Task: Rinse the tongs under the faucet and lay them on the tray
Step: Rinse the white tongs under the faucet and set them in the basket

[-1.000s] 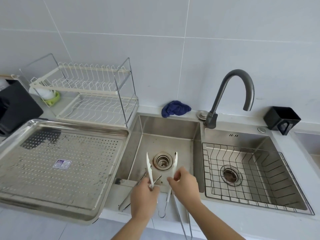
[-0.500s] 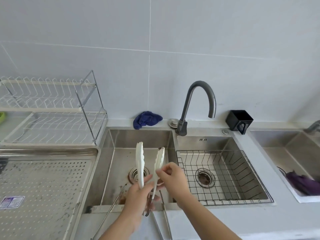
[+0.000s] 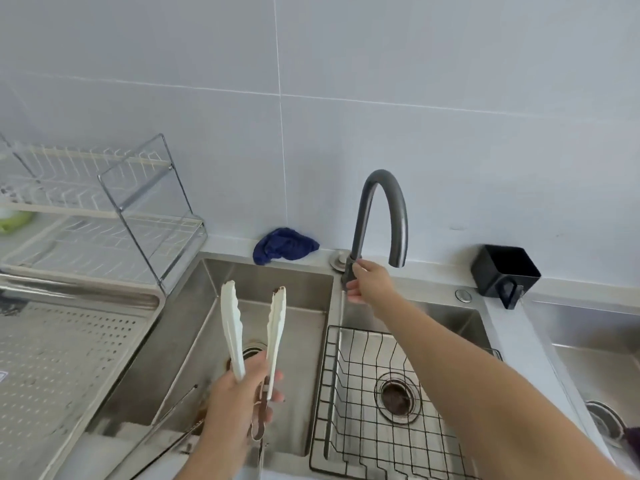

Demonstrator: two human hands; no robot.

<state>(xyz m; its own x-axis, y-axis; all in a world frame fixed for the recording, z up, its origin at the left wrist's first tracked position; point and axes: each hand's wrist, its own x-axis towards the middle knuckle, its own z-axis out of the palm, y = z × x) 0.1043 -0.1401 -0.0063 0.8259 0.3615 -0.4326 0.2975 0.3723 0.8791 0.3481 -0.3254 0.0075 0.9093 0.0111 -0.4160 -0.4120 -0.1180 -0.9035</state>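
The rinse is not yet begun: no water is seen at the spout of the dark grey gooseneck faucet (image 3: 362,223), so the step in hand is judged to be turning it on. The white-tipped metal tongs (image 3: 231,330) are held upright over the left basin of the stainless steel sink (image 3: 270,282), gripped low by the left hand (image 3: 239,407), tips apart, a brown smear on one tip. The right hand (image 3: 369,284) is stretched out to the faucet's base, its fingers curled round the lower stem. Next, the water must be started and the tips carried rightwards under the spout; the perforated steel tray (image 3: 69,341) lies on the counter to the left. The faucet's control is covered by the right hand, the tray is cut off at the left edge, and the thin metal utensil (image 3: 173,410) on the sink's near rim cannot be made out clearly.
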